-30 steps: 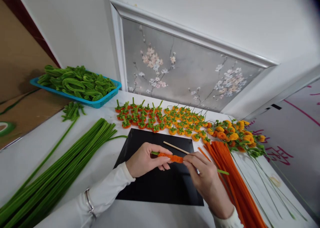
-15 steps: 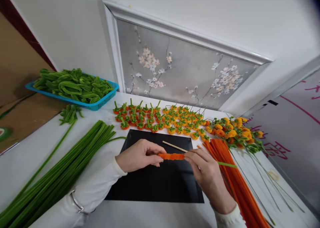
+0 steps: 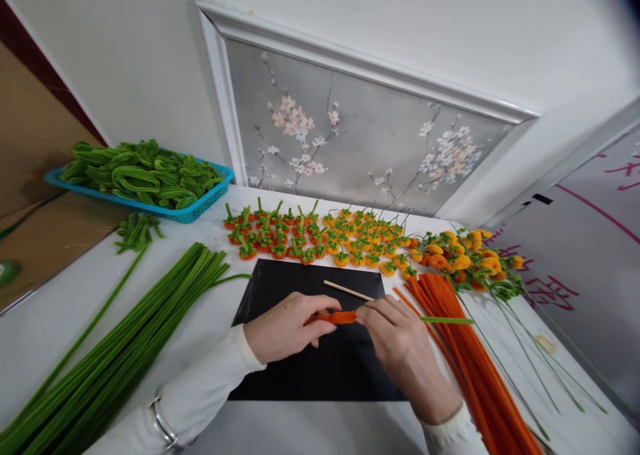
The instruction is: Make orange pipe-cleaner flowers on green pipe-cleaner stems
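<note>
Above a black mat (image 3: 320, 382), an orange coiled pipe cleaner (image 3: 344, 317) is held level between my two hands. My left hand (image 3: 286, 327) has its thumb and fingers closed round the coil's left part, hiding that end. With pinched fingertips, my right hand (image 3: 403, 348) grips the coil's right end. A green pipe cleaner (image 3: 447, 320) sticks out to the right from behind the right hand; its link to the coil is hidden. Just beyond the fingers, a thin wooden stick (image 3: 345, 289) lies on the mat, partly covered by the right hand.
Long green pipe cleaners (image 3: 125, 348) lie at left and orange pipe cleaners (image 3: 475, 362) at right. Behind the mat stand rows of small orange and yellow flower heads (image 3: 300, 232). A blue basket (image 3: 193, 212) holds folded green pieces; stemmed flowers (image 3: 460, 262) lie far right.
My left hand has slid right along the orange coil, so less of it shows between the hands. The right hand has moved slightly left and down.
</note>
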